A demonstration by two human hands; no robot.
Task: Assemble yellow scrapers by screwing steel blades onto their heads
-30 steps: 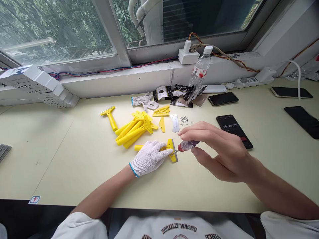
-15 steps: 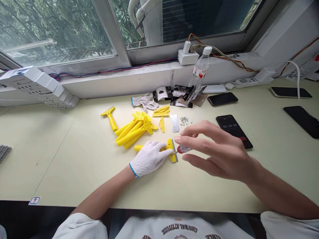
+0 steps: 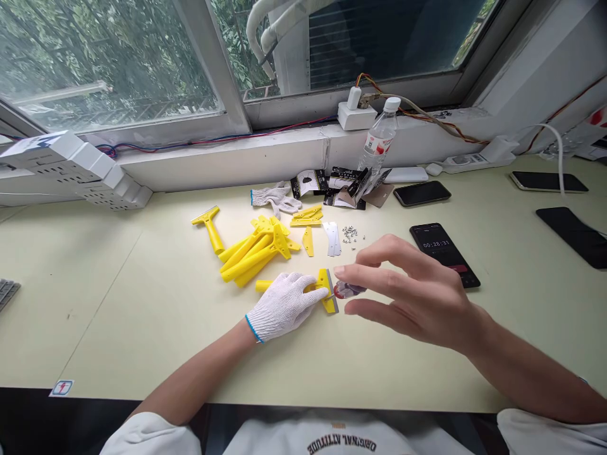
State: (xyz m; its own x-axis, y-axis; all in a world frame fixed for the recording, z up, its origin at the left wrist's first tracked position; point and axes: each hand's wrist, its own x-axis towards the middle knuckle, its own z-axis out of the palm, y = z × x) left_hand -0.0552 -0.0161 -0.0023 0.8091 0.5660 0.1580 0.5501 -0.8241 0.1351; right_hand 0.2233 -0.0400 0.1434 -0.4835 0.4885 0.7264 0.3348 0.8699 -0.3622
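My left hand [image 3: 284, 308], in a white knit glove with a blue cuff, presses a yellow scraper [image 3: 324, 278] to the table, its fingers closed over the handle near the head. A grey blade runs along the head's right edge. My bare right hand [image 3: 422, 300] is around a screwdriver [image 3: 349, 290] with a clear handle and red collar. The screwdriver's shaft points left at the scraper head; its tip is hidden by my left fingertips. Beyond my hands are a pile of yellow scraper handles [image 3: 251, 253], small screws [image 3: 349, 234] and white blade-like strips [image 3: 332, 239].
Yellow cover pieces [image 3: 306, 217] lie near a spare glove [image 3: 276, 199] and black packaging cards [image 3: 308, 183]. Another scraper [image 3: 211, 230] is at left. A plastic bottle [image 3: 379, 139] stands by the sill. A phone with a timer [image 3: 446, 256] lies at right.
The screwdriver handle has turned slightly between the fingers of my right hand. My left hand keeps its hold on the scraper. The view has tilted up a little.
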